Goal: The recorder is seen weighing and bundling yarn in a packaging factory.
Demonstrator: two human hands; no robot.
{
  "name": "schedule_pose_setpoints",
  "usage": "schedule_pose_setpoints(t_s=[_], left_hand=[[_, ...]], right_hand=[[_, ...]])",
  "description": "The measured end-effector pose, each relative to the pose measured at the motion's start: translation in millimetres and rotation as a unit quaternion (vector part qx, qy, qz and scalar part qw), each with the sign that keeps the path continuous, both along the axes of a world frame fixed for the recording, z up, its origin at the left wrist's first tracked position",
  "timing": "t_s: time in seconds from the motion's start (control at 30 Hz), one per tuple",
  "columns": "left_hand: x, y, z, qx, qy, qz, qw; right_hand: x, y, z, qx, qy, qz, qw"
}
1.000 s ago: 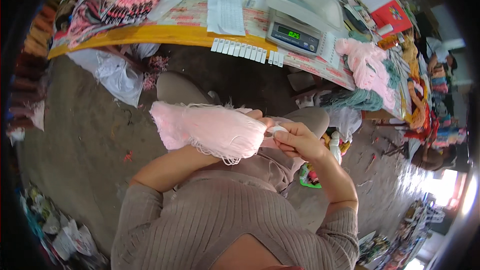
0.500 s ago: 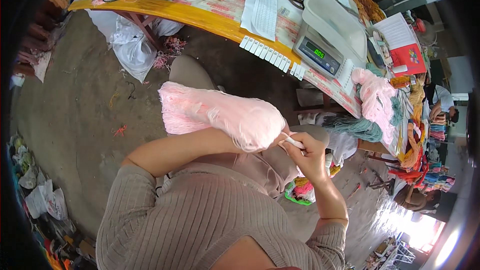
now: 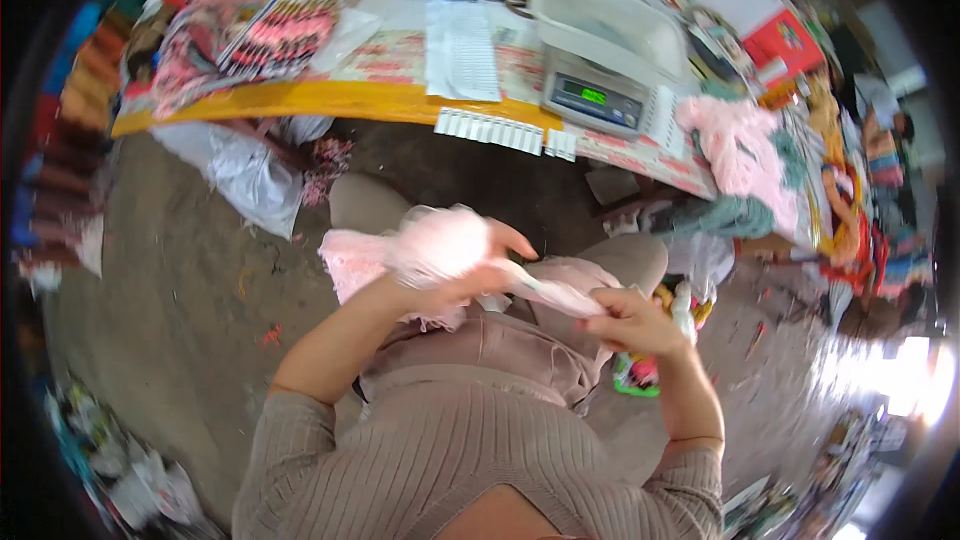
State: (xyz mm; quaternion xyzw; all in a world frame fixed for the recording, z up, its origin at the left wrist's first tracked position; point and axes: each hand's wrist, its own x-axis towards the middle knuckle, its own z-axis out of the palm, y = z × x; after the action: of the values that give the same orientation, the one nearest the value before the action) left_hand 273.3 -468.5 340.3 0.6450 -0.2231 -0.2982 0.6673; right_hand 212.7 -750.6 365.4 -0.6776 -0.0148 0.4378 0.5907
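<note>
A pale pink hank of yarn hangs over my left forearm and wrist, its loose ends trailing beside the arm. My left hand grips the yarn where it narrows, thumb and fingers on either side of it; motion blurs the fingertips. From there a twisted length of the pink yarn stretches right to my right hand, whose fingers are closed around its end. More pink strands lie over my lap beneath both hands.
Ahead stands a table with a yellow edge, bearing a digital scale with a tray, paper label strips and colourful yarn. Pink yarn drapes off its right side. A white plastic bag sits below.
My right hand has moved right and slightly down, drawing out a longer twisted length of yarn. The bulky pink hank has shifted left along my left arm. The view has turned slightly.
</note>
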Motion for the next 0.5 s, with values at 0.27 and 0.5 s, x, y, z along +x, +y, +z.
schedule_pose_setpoints(t_s=[0.27, 0.5], left_hand=[[39.5, 52.7, -29.3, -0.205, 0.330, 0.094, 0.917], [72.9, 63.2, -60.4, -0.098, 0.274, 0.123, 0.949]], right_hand=[[-96.4, -138.4, -28.7, 0.098, -0.175, -0.594, 0.779], [-163.8, -178.0, -74.0, -0.444, -0.384, -0.555, 0.589]])
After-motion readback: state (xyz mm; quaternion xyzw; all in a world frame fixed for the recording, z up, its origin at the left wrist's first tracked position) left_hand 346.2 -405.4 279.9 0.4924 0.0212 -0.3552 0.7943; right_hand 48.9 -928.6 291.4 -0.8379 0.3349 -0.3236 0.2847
